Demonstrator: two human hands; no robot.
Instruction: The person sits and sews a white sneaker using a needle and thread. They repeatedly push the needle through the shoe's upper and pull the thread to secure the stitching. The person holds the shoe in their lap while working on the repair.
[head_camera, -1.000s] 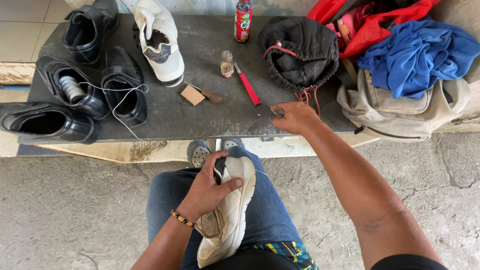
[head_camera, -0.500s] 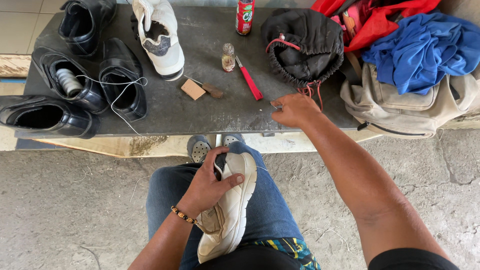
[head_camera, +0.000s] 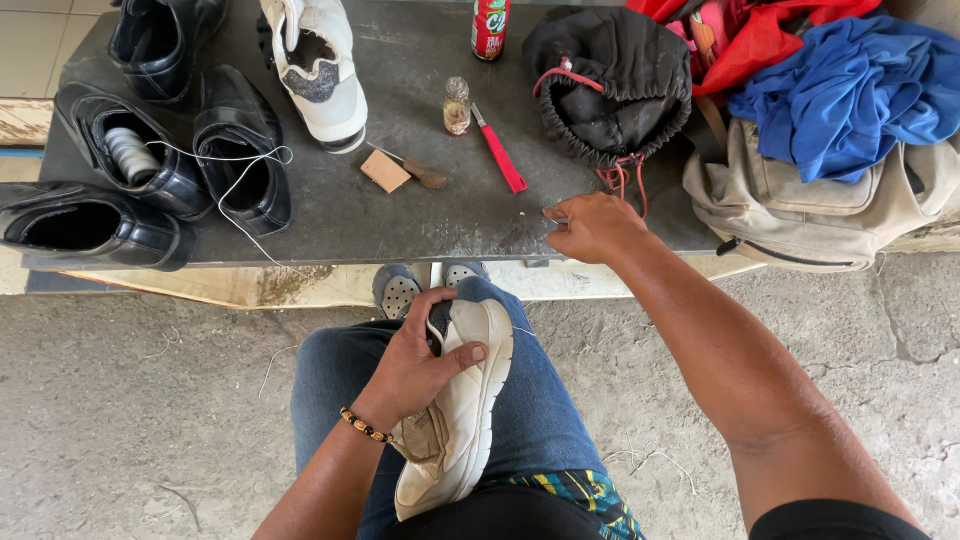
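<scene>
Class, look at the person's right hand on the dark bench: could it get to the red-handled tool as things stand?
Probably yes. The right hand rests on the bench just below the red-handled tool, with bare bench between; the black bag sits off to the side.

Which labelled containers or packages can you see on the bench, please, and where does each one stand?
Labelled bottle: back edge of the dark bench, upright, cylindrical, red label with green and white print; top cut off by the frame.
Small glass bottle: just in front of it, beside the red-handled tool, upright, clear, with brownish contents.
No signs or screens in view.
</scene>
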